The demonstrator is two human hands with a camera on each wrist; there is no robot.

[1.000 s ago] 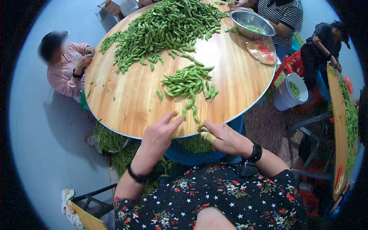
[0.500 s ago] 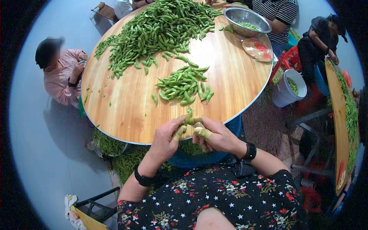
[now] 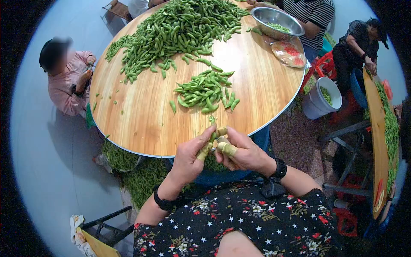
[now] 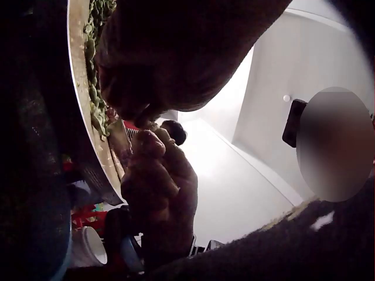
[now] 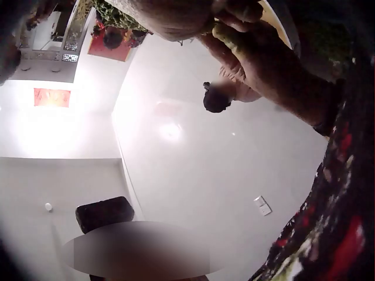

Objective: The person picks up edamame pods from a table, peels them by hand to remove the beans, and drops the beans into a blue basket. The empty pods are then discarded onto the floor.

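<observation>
At the near edge of the round wooden table (image 3: 141, 128), my left hand (image 3: 189, 156) pinches a green pod (image 3: 213, 136) between thumb and forefinger. My right hand (image 3: 246, 153) meets it from the right, its taped thumb and forefinger curled at the pod's lower end. Yellowish wraps cover several fingers. Just beyond the hands lies a small heap of pods (image 3: 203, 90). The left wrist view has my right hand (image 4: 161, 187) below the dark left hand (image 4: 158, 58). In the right wrist view, my left hand (image 5: 275, 73) touches the right hand (image 5: 170, 17); the pod is unclear there.
A large pod pile (image 3: 180, 34) covers the table's far side. A steel bowl (image 3: 276, 23) and a plastic-wrapped item (image 3: 287, 53) stand at the far right. People sit around. A white bucket (image 3: 319, 100) is on the right, and greens (image 3: 145, 184) lie below the near edge.
Over the last second, my left hand has taken a pod from near the small heap and brought it to my right hand. Since half a second ago, the hands have moved only slightly.
</observation>
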